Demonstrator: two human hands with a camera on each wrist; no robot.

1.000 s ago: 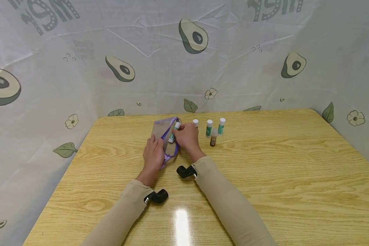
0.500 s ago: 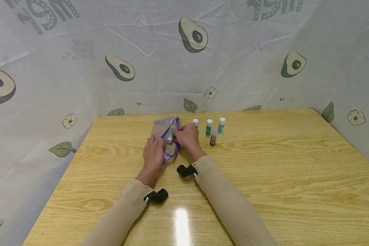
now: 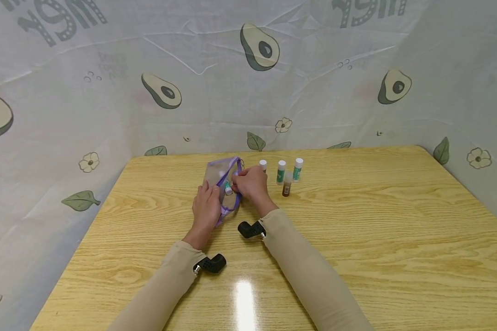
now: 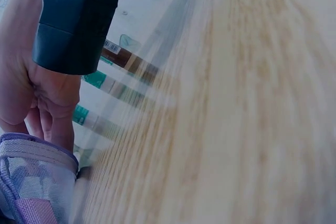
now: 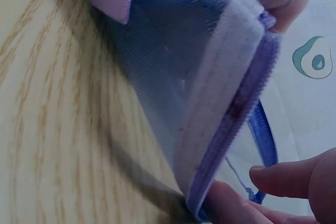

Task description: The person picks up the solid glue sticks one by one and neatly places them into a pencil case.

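A mesh pouch with purple trim (image 3: 216, 172) lies at the table's back left, its zipped mouth spread apart. My left hand (image 3: 206, 206) grips its near left side. With thumb and fingers, my right hand (image 3: 252, 185) holds the mouth's right edge; the right wrist view shows the thumb (image 5: 289, 178) beside the purple zip (image 5: 239, 111). A white-capped green tube (image 3: 228, 188) shows in the mouth, partly hidden. In the left wrist view my right hand (image 4: 44, 95) is above the pouch (image 4: 58, 182).
Right of my right hand stand two green tubes with white caps (image 3: 281, 174) (image 3: 297, 171), a brown tube with a clear cap (image 3: 286, 188) and another white-capped tube (image 3: 263, 164), partly hidden. A patterned cloth (image 3: 215, 124) hangs behind the table (image 3: 356, 230).
The white-capped green tube has left my right fingers and dropped lower into the pouch, tilting over. My right fingers now hold the pouch's edge. My left hand has stayed in place.
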